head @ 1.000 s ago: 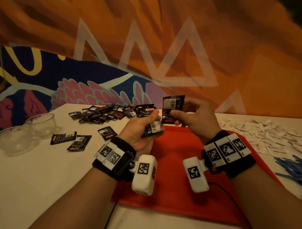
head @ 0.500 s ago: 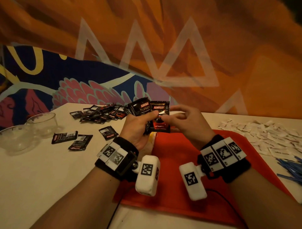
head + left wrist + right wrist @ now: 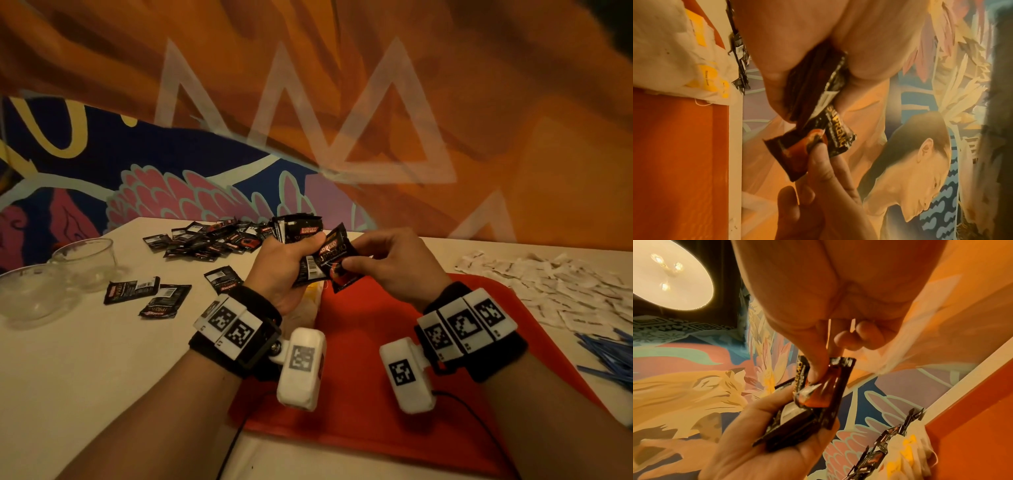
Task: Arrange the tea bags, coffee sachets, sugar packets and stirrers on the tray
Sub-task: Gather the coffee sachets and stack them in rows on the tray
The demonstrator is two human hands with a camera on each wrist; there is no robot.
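Note:
My left hand [image 3: 291,260] grips a stack of black coffee sachets [image 3: 299,233] above the far edge of the red tray [image 3: 376,394]. My right hand [image 3: 387,260] pinches one more black and red coffee sachet [image 3: 334,260] by thumb and forefinger, tilted against the front of that stack. The left wrist view shows the pinched sachet [image 3: 812,149] just below the stack [image 3: 813,84]. From the right wrist the thumb presses the same sachet [image 3: 824,386] over the stack [image 3: 795,430] in the other palm. Yellow-tagged tea bags [image 3: 313,291] lie partly hidden under my left hand.
A heap of loose coffee sachets [image 3: 212,240] lies at the back left, with three more [image 3: 164,294] nearer me. Two clear glass bowls [image 3: 54,277] stand at the left edge. White sugar packets [image 3: 561,287] spread at the right, blue stirrers [image 3: 609,356] beside them.
The right hand turned its sachet from upright and back-facing to front-facing, then brought it down and tilted it against the stack in the left hand. Both hands dropped slightly.

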